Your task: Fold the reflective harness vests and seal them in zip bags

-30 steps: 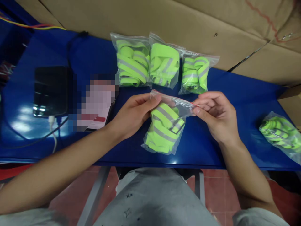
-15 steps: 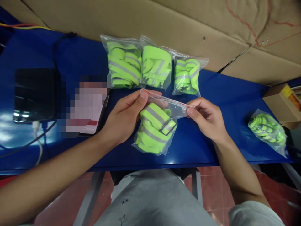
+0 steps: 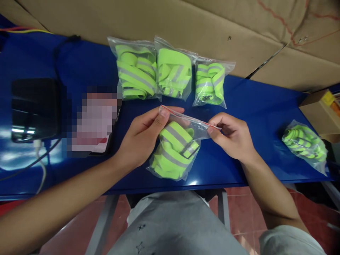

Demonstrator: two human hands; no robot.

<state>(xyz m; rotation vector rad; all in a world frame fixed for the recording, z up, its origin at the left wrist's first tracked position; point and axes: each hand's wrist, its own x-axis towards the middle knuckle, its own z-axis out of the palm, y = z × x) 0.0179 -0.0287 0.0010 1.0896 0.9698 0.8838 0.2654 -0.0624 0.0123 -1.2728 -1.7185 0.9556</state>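
Observation:
A clear zip bag (image 3: 195,130) with a red seal line hangs between my two hands near the table's front edge. Inside it lies a coiled neon-green strap (image 3: 174,161) with a grey reflective stripe and a dark buckle. My left hand (image 3: 145,136) pinches the bag's upper left corner, thumb on top and fingers behind the plastic. At the other end of the seal, my right hand (image 3: 233,134) grips the upper right corner between thumb and forefinger. The mouth is drawn taut and slopes down to the right.
Behind my hands stand three filled strap bags (image 3: 136,72) in a row against cardboard (image 3: 207,32). Another filled bag (image 3: 304,143) lies far right beside a small carton (image 3: 318,111). A phone with a blurred screen (image 3: 92,124) and a black box with cables (image 3: 34,109) are left.
The view has shifted slightly. My right hand has moved a little left along the seal, leaving a short end of it sticking out past the fingertips; my left hand keeps its pinch.

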